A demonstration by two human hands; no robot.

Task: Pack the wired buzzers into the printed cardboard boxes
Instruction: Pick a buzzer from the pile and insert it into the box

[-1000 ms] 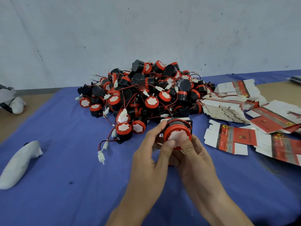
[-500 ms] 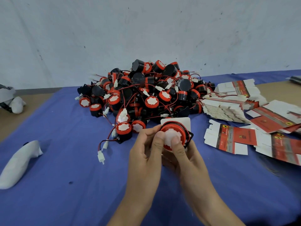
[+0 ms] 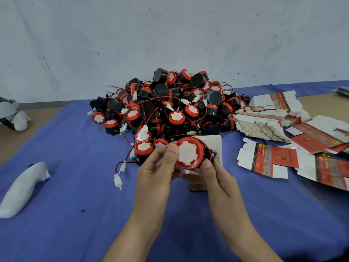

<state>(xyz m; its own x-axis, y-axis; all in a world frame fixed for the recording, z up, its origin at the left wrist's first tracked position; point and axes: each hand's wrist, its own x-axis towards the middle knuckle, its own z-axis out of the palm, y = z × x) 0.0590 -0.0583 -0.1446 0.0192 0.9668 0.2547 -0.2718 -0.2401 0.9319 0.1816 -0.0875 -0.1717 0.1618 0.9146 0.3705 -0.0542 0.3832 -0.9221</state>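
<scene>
Since half a second ago, the buzzer (image 3: 188, 155) has swung slightly leftward, turning its white face to the camera. The left grip (image 3: 156, 173) pinches its red rim and the right grip (image 3: 221, 178) pinches the opposite side, above the tabletop (image 3: 75, 186) just before the pile (image 3: 179, 106). The box (image 3: 214, 143) shows a white flap behind. The person would do best to tuck the wire in first, square the black body to the opening, then press evenly.

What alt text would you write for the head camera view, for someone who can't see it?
A person's left hand and right hand grip a red-capped buzzer against a white box over a blue cloth. Behind is a heap of wired buzzers; flat printed boxes lie to the right.
</scene>
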